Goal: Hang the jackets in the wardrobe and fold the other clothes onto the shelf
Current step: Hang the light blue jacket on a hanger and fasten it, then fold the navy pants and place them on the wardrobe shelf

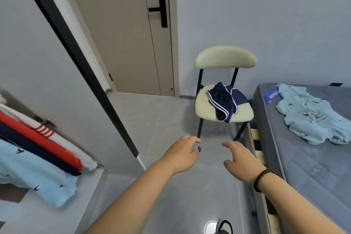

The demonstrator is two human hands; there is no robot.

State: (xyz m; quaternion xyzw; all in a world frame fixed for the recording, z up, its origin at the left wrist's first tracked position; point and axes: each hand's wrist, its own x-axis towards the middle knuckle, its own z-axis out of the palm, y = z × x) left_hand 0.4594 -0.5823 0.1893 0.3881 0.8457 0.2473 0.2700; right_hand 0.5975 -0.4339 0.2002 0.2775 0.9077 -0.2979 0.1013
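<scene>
Grey floor tiles (152, 119) open ahead — both hands, left (182, 155) and right (241, 161), loose-fingered, empty, short of chair (224, 106).

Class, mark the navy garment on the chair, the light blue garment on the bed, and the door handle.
navy garment (224, 101), head view, its middle folds
light blue garment (311, 116), head view, its centre
door handle (162, 10), head view, its upright bar

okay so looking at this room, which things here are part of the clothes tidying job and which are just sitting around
Part of the job:
- navy garment with white stripes, crumpled on the chair seat
- light blue garment on the bed
- hung clothes in the wardrobe, at left
- left hand and right hand, both empty, reaching forward

Just there:
- chair
- bed
- closed door
- bead bracelet
</scene>
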